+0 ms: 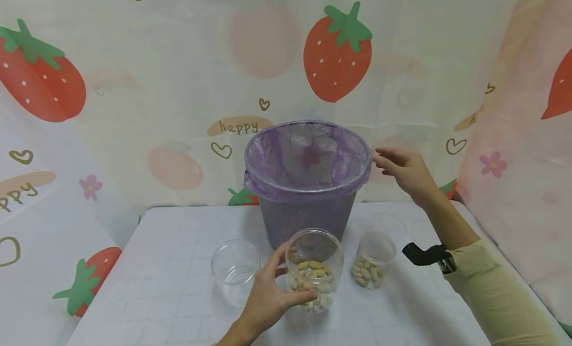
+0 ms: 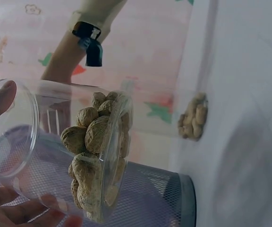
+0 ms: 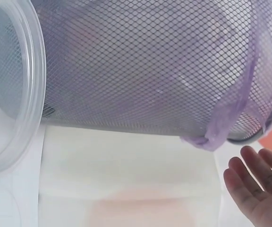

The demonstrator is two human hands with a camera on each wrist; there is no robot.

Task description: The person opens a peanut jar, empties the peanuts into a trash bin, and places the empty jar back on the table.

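Observation:
My left hand [image 1: 272, 296] grips a clear plastic jar [image 1: 315, 237] from its left side. Unshelled peanuts [image 2: 86, 175] fill its lower part, and no lid covers its mouth. Behind it stands a mesh wastebasket [image 1: 308, 217] lined with a purple plastic bag [image 1: 263, 184] folded over the rim. Beside the basket's right rim is my right hand [image 1: 406, 172], its fingers loosely extended and holding nothing. In the right wrist view those fingers [image 3: 256, 175] look apart from the bag, with a small gap between.
A second clear jar [image 1: 375, 251] with peanuts at its bottom stands right of the held one. Left of my left hand is a clear container [image 1: 234, 261] with no peanuts visible. A thin clear disc [image 1: 389, 227] lies behind the right jar. Printed cloth [image 1: 178, 88] hangs behind the white table [image 1: 170, 266].

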